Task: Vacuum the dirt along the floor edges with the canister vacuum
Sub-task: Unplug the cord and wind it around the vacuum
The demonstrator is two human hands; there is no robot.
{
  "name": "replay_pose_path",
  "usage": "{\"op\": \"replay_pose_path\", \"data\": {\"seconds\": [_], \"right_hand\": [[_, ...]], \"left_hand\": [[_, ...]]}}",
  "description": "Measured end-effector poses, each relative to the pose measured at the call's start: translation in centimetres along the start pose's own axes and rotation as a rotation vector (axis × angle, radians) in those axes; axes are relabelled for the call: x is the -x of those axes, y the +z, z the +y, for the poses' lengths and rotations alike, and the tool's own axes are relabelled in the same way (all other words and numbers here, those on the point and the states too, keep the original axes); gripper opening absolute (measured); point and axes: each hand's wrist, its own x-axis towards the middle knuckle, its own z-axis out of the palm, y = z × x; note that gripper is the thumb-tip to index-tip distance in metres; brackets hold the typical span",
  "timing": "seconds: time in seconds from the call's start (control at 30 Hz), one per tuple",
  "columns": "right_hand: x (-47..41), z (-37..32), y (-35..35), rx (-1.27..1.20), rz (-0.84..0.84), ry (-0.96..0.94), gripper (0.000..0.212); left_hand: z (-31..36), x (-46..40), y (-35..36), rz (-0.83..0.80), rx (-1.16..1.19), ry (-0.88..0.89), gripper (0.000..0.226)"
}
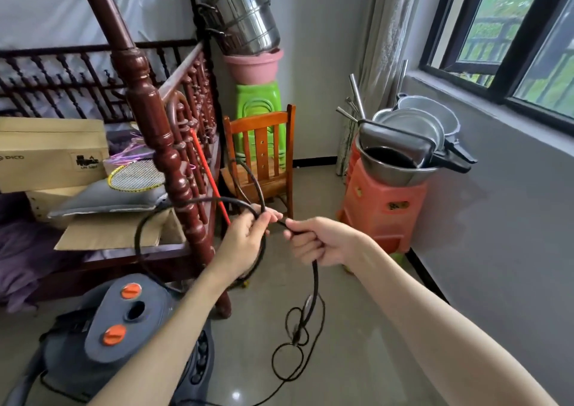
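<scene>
A grey canister vacuum [124, 321] with two orange knobs stands on the floor at the lower left, partly behind my left forearm. Its black power cord [315, 287] runs through both hands. My left hand [248, 234] grips looped coils of the cord at chest height. My right hand [313, 241] grips the cord just to the right of that, and the cord hangs down from it into a loose tangle on the tiled floor. No hose or nozzle can be made out.
A dark red wooden bed frame [161, 144] piled with boxes stands at the left. A wooden chair [264, 163] and green stool sit ahead. An orange stool stack [385, 206] holding metal pots stands by the right wall under the window. Open floor lies between.
</scene>
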Motion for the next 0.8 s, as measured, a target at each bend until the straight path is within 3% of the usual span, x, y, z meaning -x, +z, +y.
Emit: {"op": "replay_pose_path", "data": {"seconds": [0.07, 0.2, 0.33, 0.47, 0.6, 0.8], "right_hand": [[0.8, -1.3, 1.5, -0.035, -0.077, -0.009, 0.033], [1.6, -2.6, 2.6, 0.197, -0.097, -0.001, 0.038], [1.8, -2.8, 2.1, 0.316, -0.057, -0.065, 0.032], [2.3, -0.7, 0.2, 0.472, 0.039, -0.174, 0.026], [1.6, 2.5, -3.0, 0.49, 0.077, -0.184, 0.016], [0.8, 5.4, -5.0, 0.417, 0.449, -0.326, 0.025]], "left_hand": [[-0.2, 0.3, 0.2, -0.019, -0.074, 0.043, 0.024], [1.4, -0.2, -0.7, 0.037, -0.15, 0.088, 0.021], [2.2, -0.1, -0.1, -0.08, -0.141, -0.106, 0.027], [2.0, 0.7, -0.8, -0.169, 0.133, -0.335, 0.036], [2.4, 1.4, -2.6, -0.347, 0.313, -0.418, 0.049], [3.9, 1.6, -5.4, -0.477, 0.947, -0.564, 0.047]]}}
